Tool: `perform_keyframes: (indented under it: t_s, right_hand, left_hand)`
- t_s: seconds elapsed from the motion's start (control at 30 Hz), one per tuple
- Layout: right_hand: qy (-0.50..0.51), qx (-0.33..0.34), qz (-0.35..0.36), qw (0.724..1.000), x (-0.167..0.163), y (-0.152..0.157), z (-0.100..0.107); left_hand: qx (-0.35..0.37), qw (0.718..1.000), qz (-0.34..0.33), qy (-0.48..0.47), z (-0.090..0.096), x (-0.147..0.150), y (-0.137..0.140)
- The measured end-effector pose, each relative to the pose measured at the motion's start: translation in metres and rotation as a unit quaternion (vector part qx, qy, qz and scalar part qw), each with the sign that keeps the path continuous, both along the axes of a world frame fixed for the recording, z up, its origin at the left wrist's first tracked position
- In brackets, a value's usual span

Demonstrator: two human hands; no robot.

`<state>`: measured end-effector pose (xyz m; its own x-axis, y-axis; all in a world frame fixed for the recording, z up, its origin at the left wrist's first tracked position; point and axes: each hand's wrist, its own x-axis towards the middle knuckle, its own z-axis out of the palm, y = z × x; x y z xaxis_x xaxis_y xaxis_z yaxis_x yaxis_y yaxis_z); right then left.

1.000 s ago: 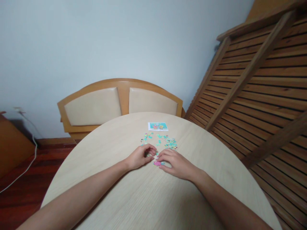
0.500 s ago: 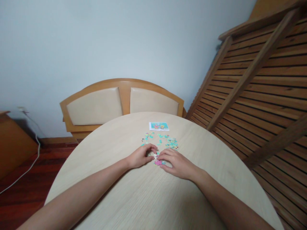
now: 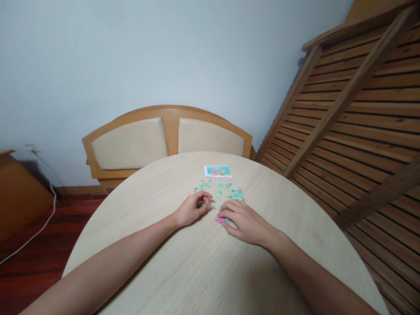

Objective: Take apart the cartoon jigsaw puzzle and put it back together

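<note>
My left hand [image 3: 194, 208] is over the middle of the table with thumb and fingers curled together. A small pale jigsaw piece [image 3: 213, 207] shows at its thumb tip, seen almost edge-on. To the right, my right hand [image 3: 242, 219] rests low with bent fingers against a small pink jigsaw section [image 3: 220, 220], its thumb at the near side and fingertips at the far side. Part of that section is hidden under the fingers. Just beyond both hands lie loose turquoise jigsaw pieces [image 3: 235, 192], with a smaller scatter of mixed pieces [image 3: 202, 184] to the left.
A printed picture card [image 3: 218, 171] with two cartoon figures on turquoise lies behind the pieces on the round wooden table [image 3: 157, 271]. Past the far edge stands a padded headboard [image 3: 131, 144]. A slatted wooden frame [image 3: 361, 131] leans at the right. A white cable [image 3: 49, 218] hangs at left.
My left hand has drawn slightly up and away from the right hand, and the pale piece is now at its thumb tip. The pink section has shifted a little right with my right hand.
</note>
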<state>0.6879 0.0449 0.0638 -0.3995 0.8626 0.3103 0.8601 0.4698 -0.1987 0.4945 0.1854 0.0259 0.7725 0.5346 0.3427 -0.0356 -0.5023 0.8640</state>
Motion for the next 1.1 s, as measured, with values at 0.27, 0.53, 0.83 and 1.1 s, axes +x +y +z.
perform_keyframes:
  t_s: [0.27,0.53,0.83,1.1]
  right_hand:
    - [0.023,-0.023,0.035,0.999,-0.017,-0.002,-0.005]
    - [0.078,0.011,-0.048,0.996,0.005,0.008,-0.009]
    - [0.059,0.006,-0.003,0.998,0.001,0.006,-0.011]
    - [0.057,0.029,-0.032,0.997,-0.007,0.006,-0.012]
  left_hand:
    - [-0.021,0.999,0.034,-0.029,-0.001,0.001,0.003]
    - [-0.032,0.998,0.025,-0.037,0.000,0.001,0.000]
    - [-0.001,1.000,-0.005,-0.008,0.006,-0.001,-0.008]
    - [-0.003,1.000,0.008,0.005,0.009,-0.001,-0.012]
